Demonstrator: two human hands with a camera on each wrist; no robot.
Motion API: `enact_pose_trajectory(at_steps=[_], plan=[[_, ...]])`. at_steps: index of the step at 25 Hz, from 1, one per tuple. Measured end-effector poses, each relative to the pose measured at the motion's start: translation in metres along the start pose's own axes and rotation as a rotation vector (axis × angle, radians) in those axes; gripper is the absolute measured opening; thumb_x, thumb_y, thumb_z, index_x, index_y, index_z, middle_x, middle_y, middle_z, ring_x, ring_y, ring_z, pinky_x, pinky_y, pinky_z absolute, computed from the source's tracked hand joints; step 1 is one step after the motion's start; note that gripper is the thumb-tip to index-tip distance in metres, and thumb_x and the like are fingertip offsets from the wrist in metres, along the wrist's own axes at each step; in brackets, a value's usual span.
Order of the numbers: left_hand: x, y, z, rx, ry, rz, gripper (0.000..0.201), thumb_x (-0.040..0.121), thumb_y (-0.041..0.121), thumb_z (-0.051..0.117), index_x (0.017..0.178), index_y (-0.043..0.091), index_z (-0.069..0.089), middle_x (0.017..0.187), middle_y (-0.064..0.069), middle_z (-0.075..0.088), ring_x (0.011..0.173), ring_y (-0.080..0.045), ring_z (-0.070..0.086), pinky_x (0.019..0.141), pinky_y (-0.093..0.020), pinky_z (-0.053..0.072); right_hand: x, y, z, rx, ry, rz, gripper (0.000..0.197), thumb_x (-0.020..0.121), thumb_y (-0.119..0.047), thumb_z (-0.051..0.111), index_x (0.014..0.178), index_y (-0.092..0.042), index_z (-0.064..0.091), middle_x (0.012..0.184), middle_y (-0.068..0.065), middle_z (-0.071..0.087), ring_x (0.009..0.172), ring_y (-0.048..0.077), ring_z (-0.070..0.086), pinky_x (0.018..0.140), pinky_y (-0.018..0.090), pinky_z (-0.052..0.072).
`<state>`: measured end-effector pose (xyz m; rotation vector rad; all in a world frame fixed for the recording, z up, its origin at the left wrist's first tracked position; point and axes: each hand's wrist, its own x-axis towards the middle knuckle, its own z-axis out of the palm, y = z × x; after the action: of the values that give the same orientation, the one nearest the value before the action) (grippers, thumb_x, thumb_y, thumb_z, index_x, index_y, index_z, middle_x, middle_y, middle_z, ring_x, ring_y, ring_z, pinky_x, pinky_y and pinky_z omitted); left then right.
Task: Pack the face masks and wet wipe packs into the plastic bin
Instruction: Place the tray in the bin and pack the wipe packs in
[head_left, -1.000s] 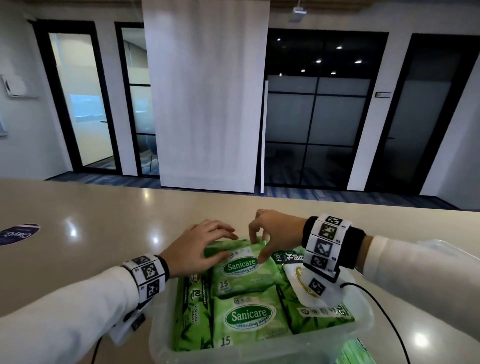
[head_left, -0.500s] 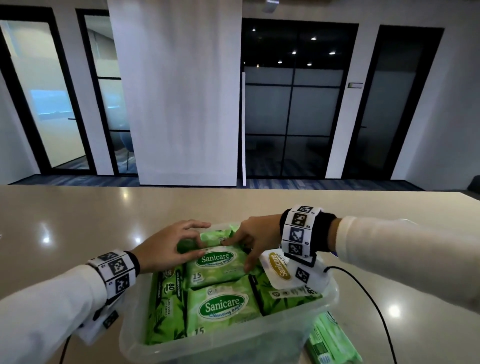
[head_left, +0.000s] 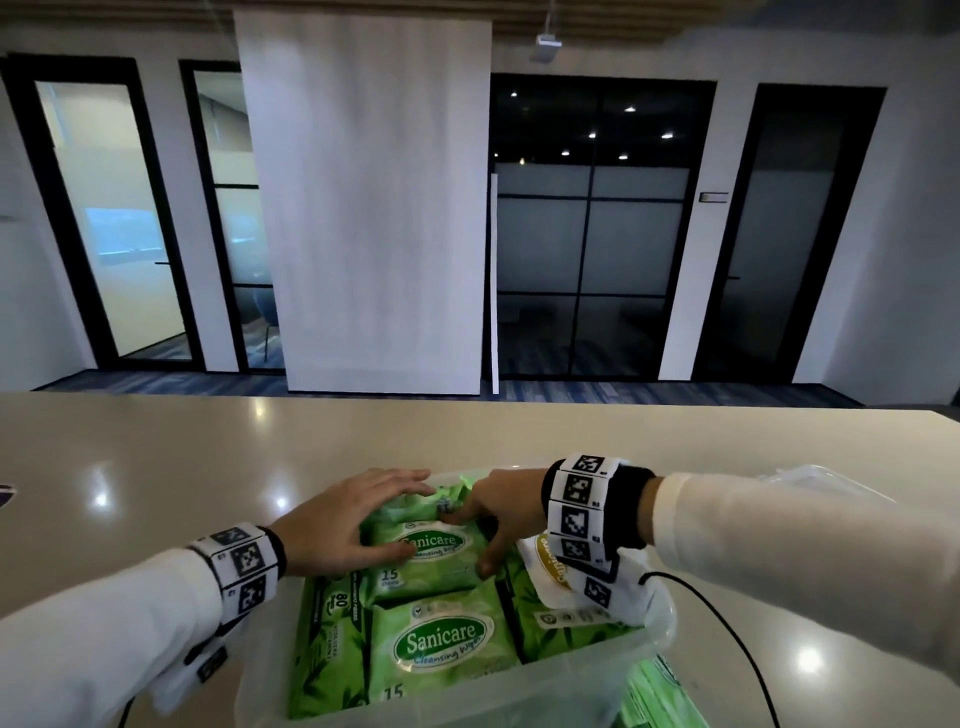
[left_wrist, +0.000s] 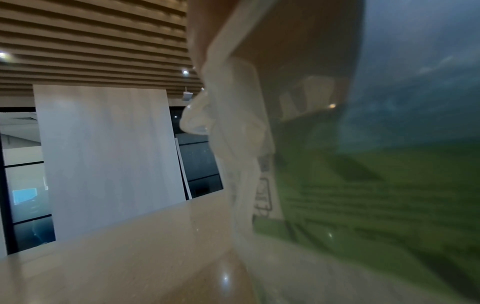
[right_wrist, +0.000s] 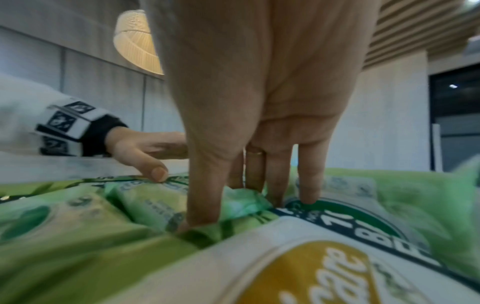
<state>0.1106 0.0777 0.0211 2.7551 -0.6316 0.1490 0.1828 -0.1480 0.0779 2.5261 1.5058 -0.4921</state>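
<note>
Hands work together over the far Sanicare pack (head_left: 434, 558), which lies on top of other wet wipe packs inside the clear plastic bin (head_left: 415, 701) on the counter (head_left: 156, 467). Left hand (head_left: 345, 525) rests flat on the pack's left end, fingers straight and reaching across its far edge, thumb pressed to the near side. Right hand (head_left: 498, 512) bears down with straight fingers (right_wrist: 307, 185) on the pack's right end; the thumb sits in the gap beside it. Neither hand is curled round anything. A second Sanicare pack (head_left: 441, 647) lies nearer the camera. A tall green pack (head_left: 332, 629) marked 80 stands along the bin's left wall. Another green pack (head_left: 660, 691) lies on the counter, just right of the bin.
</note>
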Motion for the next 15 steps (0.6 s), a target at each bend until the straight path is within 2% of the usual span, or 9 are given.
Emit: enact_pose_trajectory(at_steps=[3, 5, 7, 8, 10, 11, 13, 15], plan=[[-0.001, 0.002, -0.001, 0.086, -0.061, 0.007, 0.072, 0.082, 0.074, 0.049, 0.144, 0.046, 0.027, 0.155, 0.028, 0.013, 0.141, 0.001, 0.019, 0.116, -0.049, 0.026, -0.002, -0.012, -0.002, -0.189, 0.079, 0.036, 0.076, 0.073, -0.044, 0.079, 0.134, -0.006, 0.053, 0.124, 0.009, 0.064, 0.107, 0.026, 0.061, 0.086, 0.026, 0.046], [-0.002, 0.004, -0.001, 0.142, -0.118, 0.013, 0.077, 0.079, 0.076, 0.05, 0.146, 0.048, 0.021, 0.157, 0.027, 0.005, 0.144, -0.001, 0.009, 0.119, -0.049, 0.019, -0.002, -0.015, -0.005, -0.232, 0.088, 0.063, 0.072, 0.068, -0.045, 0.082, 0.121, 0.0, 0.061, 0.114, 0.013, 0.068, 0.099, 0.029, 0.063, 0.083, 0.031, 0.051], [-0.005, 0.009, -0.001, 0.196, -0.167, 0.044, 0.081, 0.079, 0.076, 0.05, 0.147, 0.05, 0.015, 0.158, 0.025, -0.003, 0.145, 0.0, -0.005, 0.121, -0.046, 0.002, -0.001, -0.013, -0.007, -0.235, 0.095, 0.076, 0.066, 0.064, -0.045, 0.084, 0.104, 0.003, 0.064, 0.099, 0.015, 0.067, 0.086, 0.028, 0.061, 0.069, 0.032, 0.049], [-0.006, 0.013, -0.002, 0.216, -0.181, 0.075, 0.079, 0.081, 0.074, 0.049, 0.147, 0.05, 0.014, 0.158, 0.024, -0.004, 0.145, 0.001, -0.011, 0.12, -0.044, -0.007, -0.001, -0.011, -0.007, -0.228, 0.106, 0.084, 0.063, 0.063, -0.045, 0.085, 0.098, 0.002, 0.062, 0.093, 0.013, 0.065, 0.081, 0.026, 0.057, 0.061, 0.028, 0.044], [-0.011, 0.021, -0.004, 0.206, -0.212, 0.132, 0.069, 0.088, 0.066, 0.046, 0.147, 0.05, 0.014, 0.157, 0.026, -0.005, 0.144, 0.004, -0.012, 0.118, -0.04, -0.013, 0.001, -0.011, -0.008, -0.234, 0.087, 0.079, 0.058, 0.065, -0.043, 0.084, 0.096, 0.001, 0.063, 0.086, 0.011, 0.062, 0.076, 0.025, 0.055, 0.05, 0.023, 0.035], [-0.014, 0.024, -0.004, 0.184, -0.241, 0.143, 0.063, 0.092, 0.062, 0.043, 0.147, 0.051, 0.014, 0.157, 0.027, -0.006, 0.144, 0.006, -0.011, 0.119, -0.038, -0.011, 0.003, -0.01, -0.01, -0.252, 0.066, 0.065, 0.058, 0.068, -0.042, 0.083, 0.1, 0.002, 0.065, 0.089, 0.012, 0.064, 0.078, 0.027, 0.057, 0.051, 0.024, 0.035], [-0.016, 0.027, -0.005, 0.175, -0.304, 0.148, 0.055, 0.098, 0.056, 0.036, 0.146, 0.055, 0.01, 0.156, 0.026, -0.011, 0.143, 0.007, -0.012, 0.121, -0.037, -0.009, 0.004, -0.008, -0.013, -0.274, 0.046, 0.037, 0.063, 0.07, -0.041, 0.081, 0.112, 0.003, 0.065, 0.106, 0.013, 0.069, 0.091, 0.028, 0.064, 0.066, 0.023, 0.042], [-0.017, 0.027, -0.003, 0.217, -0.348, 0.151, 0.051, 0.101, 0.052, 0.028, 0.146, 0.055, 0.004, 0.156, 0.024, -0.017, 0.143, 0.004, -0.019, 0.12, -0.04, -0.01, 0.009, -0.004, -0.012, -0.262, 0.024, 0.029, 0.067, 0.07, -0.044, 0.081, 0.116, 0.003, 0.065, 0.112, 0.012, 0.069, 0.093, 0.027, 0.066, 0.075, 0.025, 0.048]])
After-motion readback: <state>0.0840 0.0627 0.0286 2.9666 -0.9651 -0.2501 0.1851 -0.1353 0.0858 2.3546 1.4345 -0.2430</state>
